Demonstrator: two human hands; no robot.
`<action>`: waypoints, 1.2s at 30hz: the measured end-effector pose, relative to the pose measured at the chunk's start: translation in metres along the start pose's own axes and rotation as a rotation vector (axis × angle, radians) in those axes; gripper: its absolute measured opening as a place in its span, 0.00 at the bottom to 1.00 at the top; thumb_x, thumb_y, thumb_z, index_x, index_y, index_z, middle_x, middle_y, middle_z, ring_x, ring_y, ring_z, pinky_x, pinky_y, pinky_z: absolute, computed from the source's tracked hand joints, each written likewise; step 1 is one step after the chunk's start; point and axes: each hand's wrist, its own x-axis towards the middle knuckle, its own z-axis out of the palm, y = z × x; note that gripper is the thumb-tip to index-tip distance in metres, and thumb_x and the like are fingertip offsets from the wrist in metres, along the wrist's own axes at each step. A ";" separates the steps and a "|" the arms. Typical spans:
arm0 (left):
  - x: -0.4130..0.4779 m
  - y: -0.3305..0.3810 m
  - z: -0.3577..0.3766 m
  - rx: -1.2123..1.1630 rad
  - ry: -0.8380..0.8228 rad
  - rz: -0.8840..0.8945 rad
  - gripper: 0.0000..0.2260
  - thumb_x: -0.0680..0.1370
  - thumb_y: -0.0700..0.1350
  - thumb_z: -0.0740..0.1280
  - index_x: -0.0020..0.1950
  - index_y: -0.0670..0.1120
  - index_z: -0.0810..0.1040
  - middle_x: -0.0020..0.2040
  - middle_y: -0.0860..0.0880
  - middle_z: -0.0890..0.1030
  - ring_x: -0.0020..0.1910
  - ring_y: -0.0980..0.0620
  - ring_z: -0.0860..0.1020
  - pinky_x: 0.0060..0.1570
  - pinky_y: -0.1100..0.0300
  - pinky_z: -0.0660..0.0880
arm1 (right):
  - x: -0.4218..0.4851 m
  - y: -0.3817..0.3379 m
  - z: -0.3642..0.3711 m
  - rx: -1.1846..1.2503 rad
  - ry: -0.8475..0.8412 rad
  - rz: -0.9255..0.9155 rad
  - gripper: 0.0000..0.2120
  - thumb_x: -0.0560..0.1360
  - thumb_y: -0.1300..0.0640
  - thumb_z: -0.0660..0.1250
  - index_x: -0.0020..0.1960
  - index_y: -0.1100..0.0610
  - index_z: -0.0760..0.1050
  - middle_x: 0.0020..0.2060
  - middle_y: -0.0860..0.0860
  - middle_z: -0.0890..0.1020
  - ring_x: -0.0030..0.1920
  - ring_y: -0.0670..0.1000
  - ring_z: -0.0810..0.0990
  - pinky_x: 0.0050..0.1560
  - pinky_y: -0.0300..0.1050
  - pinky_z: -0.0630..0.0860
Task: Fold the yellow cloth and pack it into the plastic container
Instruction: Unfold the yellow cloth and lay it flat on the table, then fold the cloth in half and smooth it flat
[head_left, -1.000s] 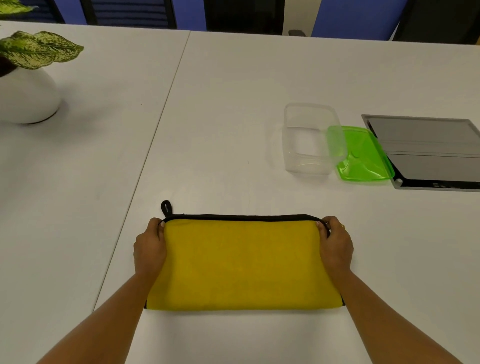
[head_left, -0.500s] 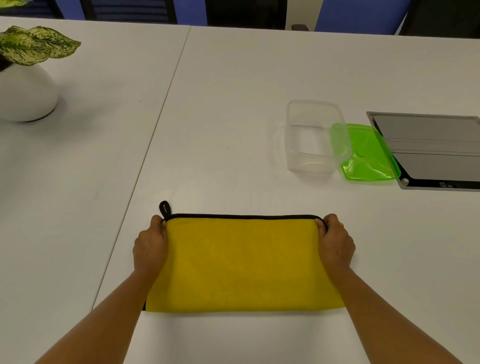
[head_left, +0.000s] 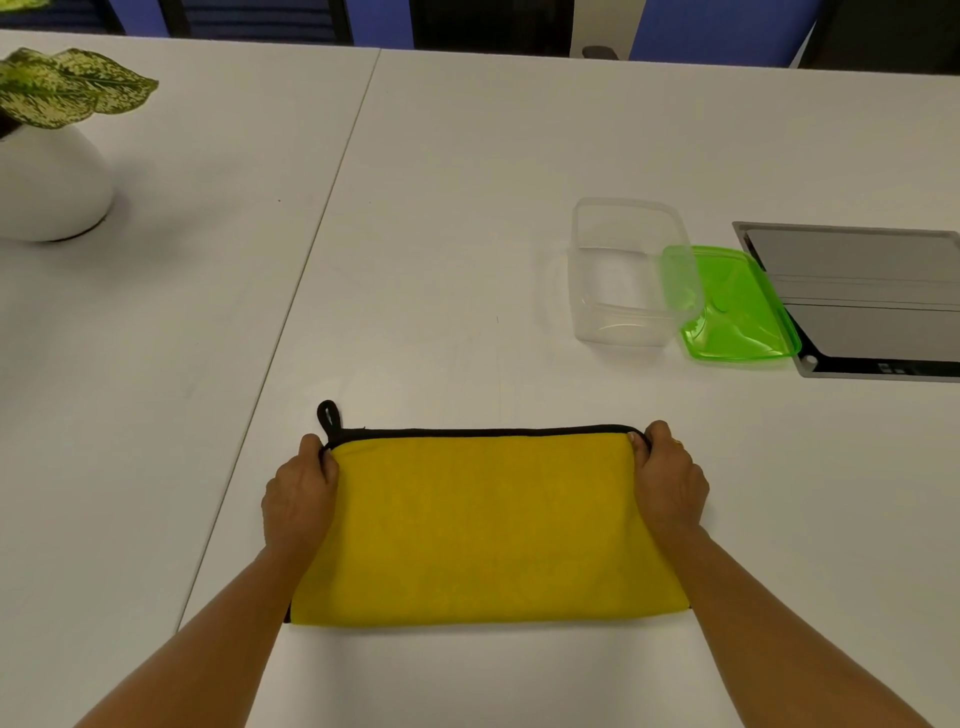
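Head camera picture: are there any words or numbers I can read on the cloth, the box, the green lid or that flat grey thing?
No text in this picture can be read.
Flat grey device: tiny pale marks near its front edge, too small and blurred to read.
Yellow cloth: no words, only black trim and a loop.
Clear plastic container: no label visible.
Green lid: no writing visible.
White plant pot: plain.
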 end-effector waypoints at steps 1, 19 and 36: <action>-0.001 0.001 0.000 0.013 0.017 -0.016 0.09 0.81 0.42 0.55 0.48 0.37 0.70 0.32 0.42 0.73 0.29 0.45 0.71 0.30 0.54 0.68 | -0.001 -0.001 0.000 0.005 0.007 0.002 0.15 0.80 0.50 0.54 0.52 0.62 0.69 0.43 0.62 0.80 0.35 0.57 0.73 0.35 0.45 0.65; -0.030 0.094 0.041 0.087 -0.185 0.614 0.17 0.79 0.40 0.57 0.68 0.41 0.70 0.69 0.42 0.72 0.70 0.47 0.68 0.71 0.56 0.62 | -0.080 -0.112 0.033 0.149 -0.087 -0.626 0.16 0.75 0.63 0.64 0.63 0.62 0.73 0.63 0.58 0.77 0.67 0.57 0.73 0.68 0.55 0.68; -0.039 0.056 0.053 0.273 -0.177 0.500 0.28 0.76 0.62 0.41 0.75 0.54 0.45 0.77 0.53 0.49 0.74 0.55 0.42 0.73 0.54 0.42 | -0.083 -0.081 0.046 -0.034 -0.167 -0.527 0.26 0.80 0.46 0.48 0.75 0.50 0.46 0.76 0.47 0.52 0.76 0.47 0.46 0.73 0.47 0.41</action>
